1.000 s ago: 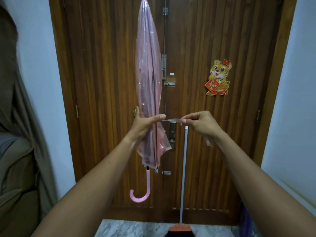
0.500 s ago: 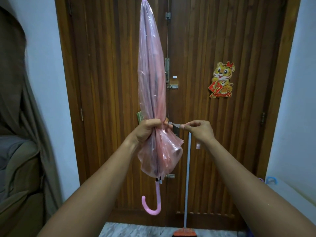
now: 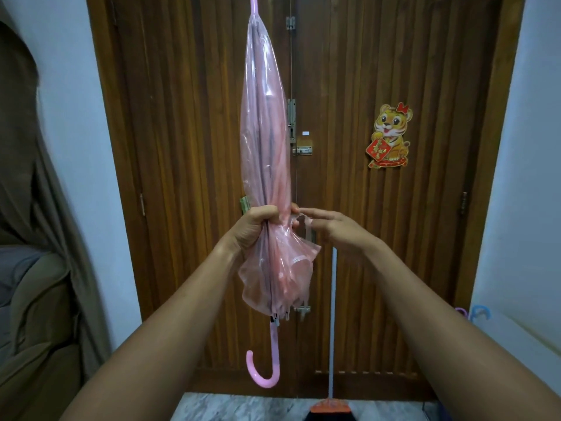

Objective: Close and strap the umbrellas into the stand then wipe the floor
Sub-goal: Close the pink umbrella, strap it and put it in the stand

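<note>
The wooden door (image 3: 349, 208) filled the view. Before it the pink umbrella (image 3: 264, 132) hung upright, tip at twelve o'clock, hooked handle (image 3: 263, 373) at six, no stand in sight. My left hand (image 3: 256, 227) was clenched around the gathered canopy at its waist. My right hand (image 3: 329, 227), at three o'clock of it, had closed in from where it drew the clear strap (image 3: 304, 226) out taut a second earlier; its fingers now lay loosely on the strap against the folds, not clamped. I judged wrapping nearly done, fastening outstanding; stand and floor remained.
</note>
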`<state>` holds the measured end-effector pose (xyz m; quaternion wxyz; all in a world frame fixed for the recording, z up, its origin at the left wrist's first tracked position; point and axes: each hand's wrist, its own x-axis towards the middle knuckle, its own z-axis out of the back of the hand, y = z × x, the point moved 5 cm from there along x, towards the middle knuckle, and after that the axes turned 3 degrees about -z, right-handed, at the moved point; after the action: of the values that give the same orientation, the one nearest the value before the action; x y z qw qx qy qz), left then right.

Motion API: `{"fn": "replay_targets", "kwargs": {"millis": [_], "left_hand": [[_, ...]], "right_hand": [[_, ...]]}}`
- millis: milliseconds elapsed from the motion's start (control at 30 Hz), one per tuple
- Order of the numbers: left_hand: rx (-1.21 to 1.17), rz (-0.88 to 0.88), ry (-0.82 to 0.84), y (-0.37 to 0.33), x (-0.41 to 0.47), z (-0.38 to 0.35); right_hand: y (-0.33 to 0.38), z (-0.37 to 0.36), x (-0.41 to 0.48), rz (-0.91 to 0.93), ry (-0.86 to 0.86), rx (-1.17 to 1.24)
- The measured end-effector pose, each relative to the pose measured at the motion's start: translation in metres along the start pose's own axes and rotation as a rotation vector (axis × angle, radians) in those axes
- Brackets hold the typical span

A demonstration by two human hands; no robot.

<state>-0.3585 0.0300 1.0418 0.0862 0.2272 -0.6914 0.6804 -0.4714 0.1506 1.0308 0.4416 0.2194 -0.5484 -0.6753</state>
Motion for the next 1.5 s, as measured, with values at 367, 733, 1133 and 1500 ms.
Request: {"fn": "replay_targets", "kwargs": {"millis": [367,733,1133,1500], "left_hand": [[0.135,0.097,-0.053,0.0,-0.004,0.013],[0.529,-0.036,-0.307,0.0,-0.003,0.034],[0.677,-0.028,-0.234,0.008,0.001,0.003],[0.86,-0.248,-0.237,0.02,0.001,-0.015]], "right_hand": [[0.007,0.006,-0.02,-0.047,0.128,0.153],[0.027,0.028,-0.033,-0.012,-0.049,-0.078],[0.088,-0.001,-0.035,0.189,0.06,-0.097],[0.118,-0.019,0.005,0.108,-0.154,-0.301]]}}
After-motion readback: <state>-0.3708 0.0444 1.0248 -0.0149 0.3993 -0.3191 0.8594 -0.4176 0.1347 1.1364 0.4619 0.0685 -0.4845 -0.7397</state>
